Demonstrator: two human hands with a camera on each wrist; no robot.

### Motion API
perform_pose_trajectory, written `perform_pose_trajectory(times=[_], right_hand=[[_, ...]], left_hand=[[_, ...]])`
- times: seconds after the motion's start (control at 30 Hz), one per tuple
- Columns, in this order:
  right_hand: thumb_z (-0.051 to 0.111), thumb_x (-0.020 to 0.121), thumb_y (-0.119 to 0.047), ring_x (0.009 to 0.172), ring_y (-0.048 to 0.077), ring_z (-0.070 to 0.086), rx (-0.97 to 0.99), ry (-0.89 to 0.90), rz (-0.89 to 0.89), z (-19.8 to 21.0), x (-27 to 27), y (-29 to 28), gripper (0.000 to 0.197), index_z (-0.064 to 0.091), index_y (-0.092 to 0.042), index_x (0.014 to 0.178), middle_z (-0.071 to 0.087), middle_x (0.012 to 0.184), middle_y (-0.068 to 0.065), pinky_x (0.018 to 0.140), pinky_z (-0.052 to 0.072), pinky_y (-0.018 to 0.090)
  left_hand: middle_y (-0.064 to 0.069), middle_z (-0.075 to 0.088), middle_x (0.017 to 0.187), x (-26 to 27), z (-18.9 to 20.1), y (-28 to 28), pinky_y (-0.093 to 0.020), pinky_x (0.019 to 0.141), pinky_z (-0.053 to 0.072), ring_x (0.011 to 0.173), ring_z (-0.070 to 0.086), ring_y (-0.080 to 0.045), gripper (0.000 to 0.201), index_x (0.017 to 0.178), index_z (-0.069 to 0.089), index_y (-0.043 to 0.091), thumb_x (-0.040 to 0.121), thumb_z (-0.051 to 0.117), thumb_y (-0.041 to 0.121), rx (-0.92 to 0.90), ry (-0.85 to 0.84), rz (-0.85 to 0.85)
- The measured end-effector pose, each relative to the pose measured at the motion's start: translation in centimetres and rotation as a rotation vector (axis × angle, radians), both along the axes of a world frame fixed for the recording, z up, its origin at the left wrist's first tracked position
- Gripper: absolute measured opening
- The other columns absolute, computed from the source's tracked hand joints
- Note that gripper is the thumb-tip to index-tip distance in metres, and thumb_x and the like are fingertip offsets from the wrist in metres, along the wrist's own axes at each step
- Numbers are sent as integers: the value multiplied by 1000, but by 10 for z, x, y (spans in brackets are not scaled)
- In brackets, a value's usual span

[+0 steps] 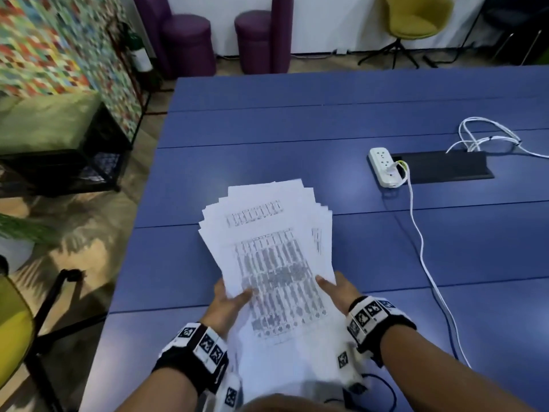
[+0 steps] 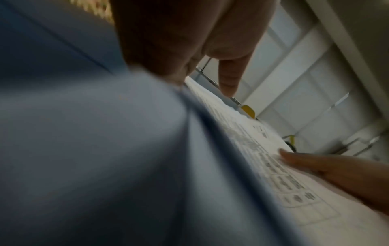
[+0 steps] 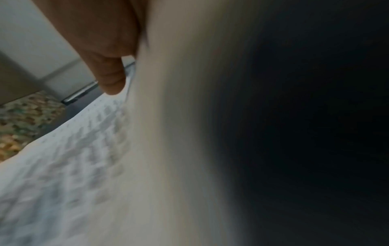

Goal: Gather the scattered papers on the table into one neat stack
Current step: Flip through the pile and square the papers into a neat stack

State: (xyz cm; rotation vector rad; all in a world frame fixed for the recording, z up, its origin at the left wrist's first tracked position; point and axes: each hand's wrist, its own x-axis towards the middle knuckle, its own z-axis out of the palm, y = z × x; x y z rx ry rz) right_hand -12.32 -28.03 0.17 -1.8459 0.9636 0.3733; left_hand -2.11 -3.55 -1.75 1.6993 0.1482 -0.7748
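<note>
Already gathered, the fanned bundle of white printed paper sheets [image 1: 267,251] is held above the blue panelled surface [image 1: 386,248] in the head view, its far edges splayed out and not yet squared. The left hand [image 1: 228,301] grips the near left edge with its thumb on top, and the right hand [image 1: 338,288] grips the near right edge the same way, so both sets of fingers are closed onto the bundle. With the sheets so uneven, a slackened pinch could probably let the outer ones slide free and scatter again. A white power strip [image 1: 384,166] with its white cable [image 1: 421,248] lies well to the right; sheets set down there might catch on the cord. From the left wrist view, the bundle [image 2: 280,168] runs edge-on past the camera, the left thumb [image 2: 229,78] reaching down toward its top face and the right hand's fingers [image 2: 328,168] lying flat on it; bending the bundle too hard could crease it. From the right wrist view, the printed top sheet [image 3: 69,166] fills the lower left and the right thumb [image 3: 109,74] hangs just over it, though blur hides the contact; the other fingers cannot be seen.
</note>
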Motion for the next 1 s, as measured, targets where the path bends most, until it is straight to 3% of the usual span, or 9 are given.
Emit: perform_pose_trajectory(times=[0.2, 0.37, 0.47, 0.53, 0.6, 0.7, 0.83, 0.93, 1.0], right_hand=[[52, 93, -45, 126, 27, 44, 115, -56, -90, 23, 7, -18, 55, 47, -7, 133, 48, 139, 9, 105, 34, 35], [72, 79, -42, 69, 27, 59, 498, 66, -281, 13, -29, -26, 42, 55, -15, 106, 55, 95, 10, 65, 56, 40], [70, 82, -38, 76, 27, 65, 610, 14, -354, 2, -44, -19, 37, 58, -13, 106, 65, 99, 10, 72, 56, 41], [70, 83, -30, 83, 28, 65, 661, -40, -410, -2, -41, -9, 32, 60, -12, 107, 68, 104, 12, 71, 56, 38], [72, 81, -17, 88, 28, 65, 599, -123, -461, -8, -33, -2, 31, 64, -9, 109, 68, 111, 13, 69, 55, 33], [76, 76, -3, 95, 27, 60, 320, -141, -591, -14, -22, -10, 41, 62, 0, 114, 63, 119, 15, 79, 51, 35], [75, 76, 1, 104, 33, 60, 139, -24, -473, -10, -17, -43, 45, 58, 11, 117, 61, 120, 24, 83, 43, 32], [78, 74, -2, 110, 35, 59, 10, 55, -352, 0, -12, -65, 48, 59, 9, 117, 62, 119, 22, 81, 42, 29], [80, 74, -9, 108, 34, 60, -98, 57, -314, 2, -7, -79, 49, 60, 6, 116, 64, 116, 20, 80, 43, 30]], left_hand=[[-13, 68, 117, 15, -7, 9, -42, 94, 49, 101, 65, -28, 52, 123, 55, 2, 76, 78, 0, 133, 8, 131], [-18, 61, 118, 14, -8, 11, -42, 90, 45, 109, 58, -36, 46, 118, 48, -1, 84, 75, 11, 260, 28, 288], [-25, 52, 124, 1, -4, -5, -42, 83, 45, 112, 55, -40, 68, 132, 40, -3, 83, 76, 27, 310, 129, 319], [-29, 61, 104, -11, -3, -15, -38, 69, 56, 87, 64, -37, 77, 130, 42, -11, 78, 79, 31, 228, 236, 313], [-26, 62, 75, -27, 4, -29, -34, 47, 57, 56, 64, -31, 40, 114, 46, -23, 91, 64, 5, 99, 381, 256], [-21, 68, 93, -42, 30, -38, -39, 58, 61, 66, 72, -29, 12, 100, 55, -5, 98, 44, -8, -2, 568, -85], [-16, 65, 72, 17, 51, -15, -27, 44, 49, 45, 64, -24, 10, 86, 56, 6, 97, 55, 6, 162, 155, -130], [-19, 68, 96, 86, 46, 19, -39, 75, 49, 82, 67, -34, 22, 99, 60, 5, 92, 65, 26, 534, -376, 55], [-22, 61, 119, 120, 27, 42, -45, 95, 42, 112, 56, -40, 50, 120, 56, 2, 89, 64, 41, 780, -409, 49]])
